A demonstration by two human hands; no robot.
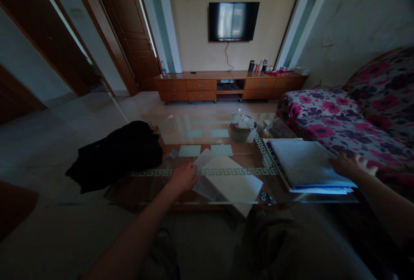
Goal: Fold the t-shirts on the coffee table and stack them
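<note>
The person's knees in dark trousers (310, 245) and two bare forearms (139, 228) lie nearest the camera, with a glass-topped table (145, 185) just beyond. The left hand (186, 176) reaches over the near edge of the glass, palm down, its fingers loosely bent and partly open; whether it holds anything small I cannot tell. Just right of it is a pale flat board (234, 181), set at a slant; the glass's key-patterned border shows across it, so it seems to lie beneath the glass. A small dark object with two pale rings (265, 197) is just beside its right corner.

On the right end of the table lies a paper stack (304, 163) with a greyish, shiny cover. The right hand (351, 163) is at the stack's right edge, fingers spread apart; whether it grips that edge cannot be told.

A black cloth (119, 155) lies heaped across the table's left end. Near the far right corner are a bin (242, 132) with crumpled white material and a small glass jar (266, 126). To the right stands a flowered sofa (326, 125); at the far wall, a low wooden cabinet (200, 86) sits below a television (233, 21).
</note>
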